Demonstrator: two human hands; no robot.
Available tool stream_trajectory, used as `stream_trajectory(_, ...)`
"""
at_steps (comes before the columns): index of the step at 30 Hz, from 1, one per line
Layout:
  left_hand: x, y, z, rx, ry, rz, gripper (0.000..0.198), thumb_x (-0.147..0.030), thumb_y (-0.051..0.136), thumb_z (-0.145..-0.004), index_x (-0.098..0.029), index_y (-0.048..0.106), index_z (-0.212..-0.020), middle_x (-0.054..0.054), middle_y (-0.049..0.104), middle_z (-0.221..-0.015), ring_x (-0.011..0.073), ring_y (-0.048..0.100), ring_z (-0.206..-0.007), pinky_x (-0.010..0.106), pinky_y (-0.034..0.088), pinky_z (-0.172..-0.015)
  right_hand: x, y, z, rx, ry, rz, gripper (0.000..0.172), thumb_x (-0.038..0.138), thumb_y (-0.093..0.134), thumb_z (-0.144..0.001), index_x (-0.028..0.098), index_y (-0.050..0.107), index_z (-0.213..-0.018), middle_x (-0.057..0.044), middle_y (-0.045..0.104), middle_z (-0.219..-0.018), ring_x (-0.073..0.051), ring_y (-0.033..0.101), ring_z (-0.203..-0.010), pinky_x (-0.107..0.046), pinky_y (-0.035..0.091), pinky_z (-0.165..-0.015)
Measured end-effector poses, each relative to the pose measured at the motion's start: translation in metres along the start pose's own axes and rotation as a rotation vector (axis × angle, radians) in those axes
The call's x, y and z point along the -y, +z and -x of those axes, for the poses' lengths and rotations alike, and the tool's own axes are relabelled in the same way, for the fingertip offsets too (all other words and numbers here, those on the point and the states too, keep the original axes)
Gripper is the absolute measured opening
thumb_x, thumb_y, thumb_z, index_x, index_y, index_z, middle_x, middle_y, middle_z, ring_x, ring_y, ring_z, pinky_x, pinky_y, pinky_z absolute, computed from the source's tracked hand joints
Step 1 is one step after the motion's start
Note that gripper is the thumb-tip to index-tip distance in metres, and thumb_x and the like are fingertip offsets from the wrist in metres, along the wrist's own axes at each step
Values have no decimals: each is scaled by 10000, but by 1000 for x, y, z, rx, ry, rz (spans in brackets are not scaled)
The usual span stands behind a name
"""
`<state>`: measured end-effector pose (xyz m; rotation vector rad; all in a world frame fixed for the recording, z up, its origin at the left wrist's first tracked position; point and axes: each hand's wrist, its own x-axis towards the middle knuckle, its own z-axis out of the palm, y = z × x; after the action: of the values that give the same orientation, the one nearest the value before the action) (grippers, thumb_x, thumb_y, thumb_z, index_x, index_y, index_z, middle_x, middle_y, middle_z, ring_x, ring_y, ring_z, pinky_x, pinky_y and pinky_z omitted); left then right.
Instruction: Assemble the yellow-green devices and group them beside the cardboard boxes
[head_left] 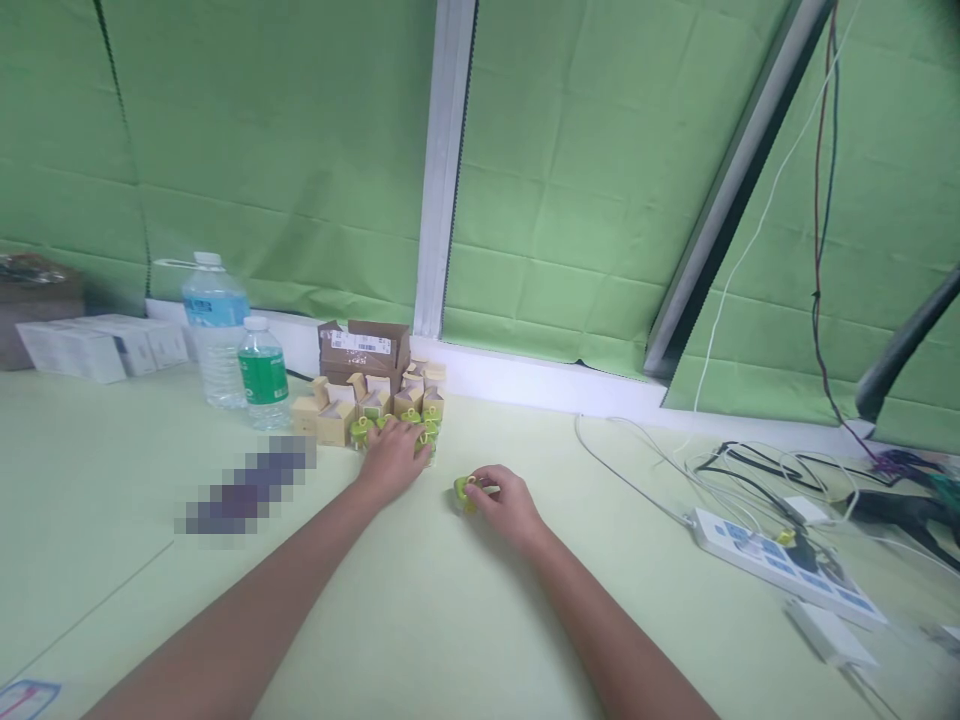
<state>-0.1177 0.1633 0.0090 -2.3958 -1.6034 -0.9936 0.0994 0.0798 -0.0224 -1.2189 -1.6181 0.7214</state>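
Note:
My left hand rests over a cluster of small green trinkets with yellow loops, its fingers apart and touching them from above. Some of the trinkets are hidden under that hand. Directly behind the cluster stand small tan cardboard boxes, several with their flaps up. To the right, my right hand pinches a single green trinket between thumb and fingers, at the tabletop. Its exact kind is too small to make out.
A brown carton stands behind the small boxes. Left of them are a large water bottle, a smaller green-labelled bottle and white boxes. A white power strip and tangled cables lie on the right.

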Motion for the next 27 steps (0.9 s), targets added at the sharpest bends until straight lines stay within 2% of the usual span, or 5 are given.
stream_trajectory(8, -2, 1, 0, 24, -29, 29, 156, -248, 522, -882, -224, 658, -955, 86, 711, -958, 306, 584, -980, 438, 376, -888, 1, -13, -7, -63, -28, 164, 229, 388, 526, -897, 210, 669, -880, -69, 701, -939, -219, 655, -891, -289, 491, -694)
stream_trajectory(12, -2, 3, 0, 32, -37, 18, 184, -252, 507, -889, -212, 677, -947, 91, 717, -988, 303, 574, -994, 431, 364, -879, -17, -71, -22, -285, 21, 429, 258, 359, 457, -927, 195, 648, -868, -68, 707, -895, -207, 655, -827, -298, 458, -753)
stream_trajectory(19, -3, 3, 0, 32, -49, 24, 175, -231, 495, -889, -212, 665, -855, 83, 713, -927, 307, 581, -968, 432, 358, -855, -72, -168, -7, -591, 385, 891, 291, 258, 420, -928, 154, 691, -912, -168, 691, -890, -264, 631, -822, -339, 392, -676)
stream_trajectory(23, -3, 4, -1, 29, -48, 45, 184, -232, 486, -898, -199, 655, -833, 99, 705, -907, 319, 578, -984, 442, 359, -870, -71, -168, -2, -706, 403, 918, 351, 249, 428, -925, 102, 652, -1152, -245, 677, -1033, -342, 610, -993, -410, 422, -766)
stream_trajectory(27, -9, 5, 1, 36, -17, 97, 185, -254, 478, -917, -201, 644, -854, 83, 707, -930, 289, 595, -966, 422, 377, -887, -41, -122, -14, -683, 124, 754, 467, 318, 536, -895, 87, 552, -1300, -244, 597, -1274, -353, 535, -1192, -471, 433, -945)
